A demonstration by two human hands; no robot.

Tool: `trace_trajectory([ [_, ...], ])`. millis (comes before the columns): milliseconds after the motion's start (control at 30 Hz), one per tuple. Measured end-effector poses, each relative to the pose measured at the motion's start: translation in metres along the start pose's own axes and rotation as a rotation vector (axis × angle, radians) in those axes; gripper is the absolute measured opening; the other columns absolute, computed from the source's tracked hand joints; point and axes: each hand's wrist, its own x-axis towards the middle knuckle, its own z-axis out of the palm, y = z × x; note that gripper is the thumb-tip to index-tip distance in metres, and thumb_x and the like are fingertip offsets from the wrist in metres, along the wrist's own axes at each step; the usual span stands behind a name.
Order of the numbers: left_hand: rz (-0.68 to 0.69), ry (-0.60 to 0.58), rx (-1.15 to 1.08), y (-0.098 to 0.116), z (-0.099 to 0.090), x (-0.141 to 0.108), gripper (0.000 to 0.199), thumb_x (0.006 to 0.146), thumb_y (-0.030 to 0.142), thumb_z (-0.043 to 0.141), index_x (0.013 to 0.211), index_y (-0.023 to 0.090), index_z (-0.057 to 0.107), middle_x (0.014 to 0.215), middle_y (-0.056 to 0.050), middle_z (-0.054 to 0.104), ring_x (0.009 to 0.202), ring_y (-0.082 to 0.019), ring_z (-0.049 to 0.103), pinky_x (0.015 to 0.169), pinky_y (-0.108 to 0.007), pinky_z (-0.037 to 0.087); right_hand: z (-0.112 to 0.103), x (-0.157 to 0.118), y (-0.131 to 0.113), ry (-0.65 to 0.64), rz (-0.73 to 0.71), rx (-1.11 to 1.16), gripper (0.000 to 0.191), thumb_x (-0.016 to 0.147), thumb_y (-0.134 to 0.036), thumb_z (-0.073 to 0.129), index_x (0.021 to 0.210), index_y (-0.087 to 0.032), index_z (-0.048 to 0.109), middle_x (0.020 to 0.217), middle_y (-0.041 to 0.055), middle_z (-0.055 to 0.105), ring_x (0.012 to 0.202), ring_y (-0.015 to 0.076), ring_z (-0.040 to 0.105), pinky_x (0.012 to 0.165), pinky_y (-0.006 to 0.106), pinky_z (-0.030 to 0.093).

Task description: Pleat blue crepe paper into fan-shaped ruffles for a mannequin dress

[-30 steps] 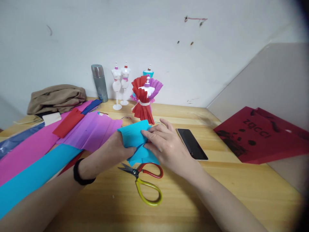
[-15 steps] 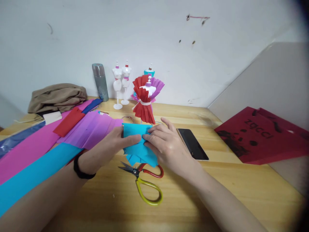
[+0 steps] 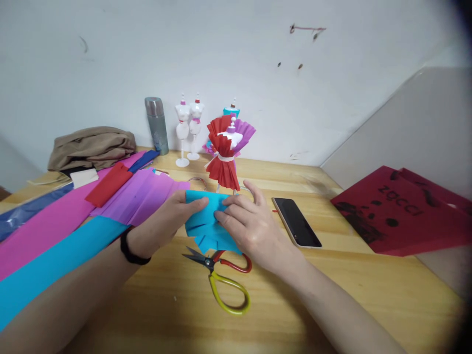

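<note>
Blue paper (image 3: 212,225) at the fingers of both hands, spanned between left hand (image 3: 164,223) and right hand (image 3: 260,231).
Left fingers narrowed on the left edge, thumb on top, other fingertips hidden; right fingers bunched over the right part, pinch or mere contact impossible to tell. Long axis of the upper panel roughly left to right, from hand to hand; lower flap slanting down toward the right hand. Neither hand clearly nearer: both in contact, one per side. Farther out: scissors (image 3: 209,263) on the surface (image 3: 165,309), just nearside of the flap, blades leftward; red-draped dress form (image 3: 223,172) upright beyond the far edge; phone (image 3: 298,222) right of the right hand.
</note>
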Motion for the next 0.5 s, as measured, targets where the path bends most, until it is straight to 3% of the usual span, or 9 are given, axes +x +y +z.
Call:
trace_trajectory([
  [133,-0.095,-0.035,0.000,0.011,-0.001,-0.004,0.027,0.078,0.040,0.069,0.080,0.013,0.071,0.070,-0.002,0.067,0.063,-0.015,0.060,0.061,-0.027,0.050,-0.011,-0.002,0.004,0.072,0.077,0.215,0.020,0.092,-0.034,0.055,0.098,-0.020,0.068,0.077,0.0039,0.067,0.082,0.0206,0.062,0.105,0.055,0.034],
  [267,-0.055,-0.143,0.059,0.014,-0.005,-0.004,0.028,0.079,0.043,0.067,0.087,0.016,0.074,0.079,-0.006,0.073,0.073,-0.021,0.067,0.071,-0.033,0.054,-0.021,-0.005,0.018,0.230,0.369,0.290,0.030,0.088,-0.036,0.059,0.114,-0.023,0.064,0.105,0.0108,0.066,0.101,0.0267,0.061,0.094,0.049,0.045],
  [333,-0.067,-0.153,0.077,0.012,-0.007,-0.003,0.030,0.079,0.043,0.067,0.087,0.016,0.074,0.080,-0.006,0.074,0.073,-0.022,0.068,0.073,-0.035,0.055,-0.021,-0.005,0.026,0.223,0.523,0.394,0.042,0.084,-0.042,0.062,0.122,-0.024,0.061,0.119,0.0127,0.063,0.109,0.0298,0.058,0.092,0.049,0.046],
  [400,-0.079,-0.141,0.066,0.009,-0.008,-0.002,0.030,0.080,0.043,0.067,0.088,0.014,0.073,0.081,-0.006,0.074,0.074,-0.021,0.068,0.074,-0.035,0.055,-0.016,-0.005,0.034,0.132,0.686,0.644,0.048,0.080,-0.047,0.064,0.121,-0.023,0.060,0.112,0.0112,0.066,0.102,0.0281,0.062,0.086,0.045,0.050],
  [500,-0.066,-0.133,0.027,0.006,-0.011,0.000,0.030,0.083,0.040,0.065,0.094,0.013,0.071,0.086,-0.006,0.074,0.079,-0.022,0.069,0.077,-0.035,0.056,-0.007,-0.004,0.040,-0.031,0.871,1.077,0.038,0.073,-0.051,0.069,0.093,-0.019,0.068,0.080,0.0050,0.068,0.073,0.0200,0.064,0.065,0.034,0.051],
])
